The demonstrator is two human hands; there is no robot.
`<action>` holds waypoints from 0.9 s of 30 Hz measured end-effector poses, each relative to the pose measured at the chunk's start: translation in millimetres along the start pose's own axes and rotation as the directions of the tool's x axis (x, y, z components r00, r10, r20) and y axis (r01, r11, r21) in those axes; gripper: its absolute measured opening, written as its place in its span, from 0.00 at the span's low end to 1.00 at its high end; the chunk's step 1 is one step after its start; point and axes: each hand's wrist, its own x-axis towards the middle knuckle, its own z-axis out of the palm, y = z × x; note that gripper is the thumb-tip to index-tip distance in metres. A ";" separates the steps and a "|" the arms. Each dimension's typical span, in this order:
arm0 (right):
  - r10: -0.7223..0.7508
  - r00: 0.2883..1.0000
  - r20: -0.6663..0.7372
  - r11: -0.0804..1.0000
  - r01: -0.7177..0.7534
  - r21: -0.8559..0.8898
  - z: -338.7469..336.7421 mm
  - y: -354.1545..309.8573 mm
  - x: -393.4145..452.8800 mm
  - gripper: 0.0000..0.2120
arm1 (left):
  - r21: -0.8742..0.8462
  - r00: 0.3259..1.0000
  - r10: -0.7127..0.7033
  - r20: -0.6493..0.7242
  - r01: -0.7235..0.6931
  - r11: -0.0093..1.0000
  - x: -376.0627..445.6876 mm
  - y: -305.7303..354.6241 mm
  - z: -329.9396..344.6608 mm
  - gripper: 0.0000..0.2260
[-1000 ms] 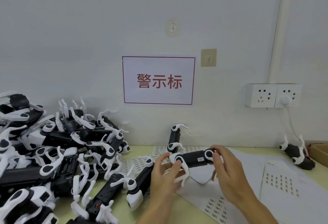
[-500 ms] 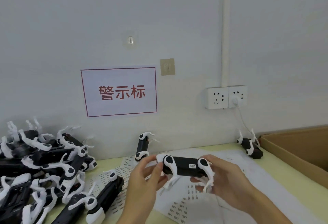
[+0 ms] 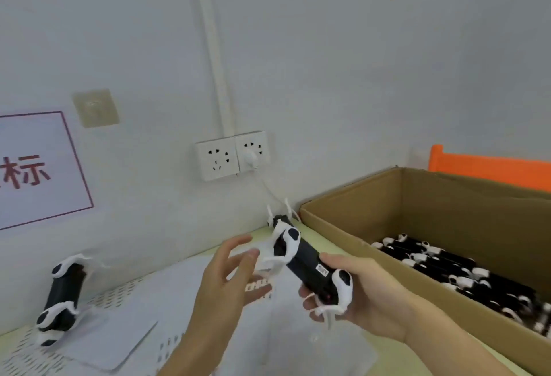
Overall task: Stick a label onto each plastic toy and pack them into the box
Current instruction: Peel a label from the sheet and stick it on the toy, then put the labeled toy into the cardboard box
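Observation:
My right hand [image 3: 362, 295] grips a black toy with white legs [image 3: 310, 262], a small white label stuck on its side. It is held tilted in the air left of the cardboard box [image 3: 337, 226]. My left hand [image 3: 226, 280] is off the toy, fingers spread and relaxed, just left of its white legs. Several black-and-white toys [image 3: 447, 271] lie in rows on the box floor. White label sheets [image 3: 125, 325] cover the yellow-green table under my hands.
Another toy [image 3: 61, 298] leans against the wall at the left. One more toy [image 3: 281, 217] lies by the box's near corner under the wall sockets [image 3: 232, 155]. An orange crate [image 3: 489, 167] stands behind the box. A red-framed sign [image 3: 38, 170] hangs at left.
My view has swung right, bringing the box into sight. The toy moved right and tilted. My left hand let go of it, and only my right hand holds it now.

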 end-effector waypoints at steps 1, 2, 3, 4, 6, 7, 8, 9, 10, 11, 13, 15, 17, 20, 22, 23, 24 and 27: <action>-0.017 0.998 -0.068 0.995 0.024 0.095 -12.6 -2.6 -4.5 0.20 | 0.034 1.000 0.008 0.018 -0.009 0.999 7.2 -6.0 17.3 0.07; -0.029 0.991 -0.132 0.985 0.051 0.165 -24.2 -7.0 -9.0 0.22 | 0.085 0.998 0.025 0.053 -0.029 0.996 14.0 -12.5 35.5 0.08; -0.037 0.982 -0.187 0.975 0.076 0.207 -35.6 -12.8 -14.1 0.23 | 0.125 0.994 0.038 0.104 -0.051 0.991 19.6 -18.2 54.0 0.12; -0.043 0.970 -0.238 0.969 0.098 0.226 -47.3 -19.0 -19.4 0.22 | 0.148 0.985 0.060 0.163 -0.084 0.985 24.6 -23.5 71.4 0.16; -0.073 0.940 -0.334 0.964 0.152 0.217 -73.6 -33.3 -30.5 0.22 | 0.156 0.955 0.132 0.266 -0.178 0.972 37.8 -35.3 103.6 0.21; -0.099 0.921 -0.377 0.960 0.188 0.207 -88.4 -40.8 -36.0 0.22 | 0.179 0.937 0.171 0.304 -0.233 0.956 46.0 -41.8 119.3 0.20; -0.125 0.901 -0.415 0.954 0.224 0.200 -104.0 -48.3 -40.6 0.22 | 0.245 0.917 0.197 0.348 -0.292 0.924 54.9 -49.3 135.8 0.17; -0.145 0.880 -0.453 0.948 0.254 0.190 -119.4 -55.5 -43.9 0.21 | 0.348 0.888 0.204 0.413 -0.361 0.865 62.8 -57.0 152.5 0.16; -0.160 0.856 -0.492 0.945 0.277 0.174 -134.8 -61.8 -45.7 0.19 | 0.445 0.852 0.189 0.489 -0.430 0.785 68.6 -65.5 168.9 0.17; -0.169 0.828 -0.535 0.946 0.289 0.148 -150.1 -67.1 -45.6 0.17 | 0.515 0.817 0.159 0.554 -0.486 0.706 72.3 -74.3 183.8 0.19; -0.178 0.774 -0.607 0.955 0.284 0.082 -180.1 -74.8 -38.5 0.16 | 0.576 0.787 0.127 0.604 -0.541 0.613 75.6 -90.3 204.4 0.19; -0.168 0.738 -0.654 0.973 0.231 0.011 -209.3 -79.4 -22.8 0.15 | 0.607 0.804 0.154 0.574 -0.544 0.579 77.2 -100.8 212.7 0.19; -0.135 0.705 -0.696 0.988 0.151 -0.039 -238.6 -81.3 -0.6 0.14 | 0.627 0.809 0.222 0.545 -0.569 0.532 80.4 -105.5 215.1 0.23; -0.061 0.717 -0.694 0.997 0.005 -0.082 -273.6 -80.5 41.6 0.13 | 0.625 0.796 0.335 0.505 -0.605 0.493 81.7 -109.6 217.9 0.18; -0.041 0.739 -0.672 0.990 -0.061 -0.128 -293.4 -78.7 75.5 0.13 | 0.630 0.761 0.442 0.475 -0.645 0.433 83.5 -111.6 220.9 0.14; -0.035 0.754 -0.656 0.982 -0.094 -0.161 -301.5 -76.2 93.3 0.13 | 0.632 0.742 0.480 0.469 -0.661 0.405 83.9 -112.1 221.6 0.13; -0.029 0.768 -0.640 0.971 -0.130 -0.200 -308.2 -72.4 111.0 0.13 | 0.636 0.729 0.503 0.465 -0.670 0.384 85.1 -112.4 221.9 0.12; -0.031 0.782 -0.622 0.912 -0.232 -0.337 -326.4 -51.2 159.3 0.14 | 0.656 0.714 0.533 0.454 -0.673 0.341 89.6 -116.3 224.2 0.11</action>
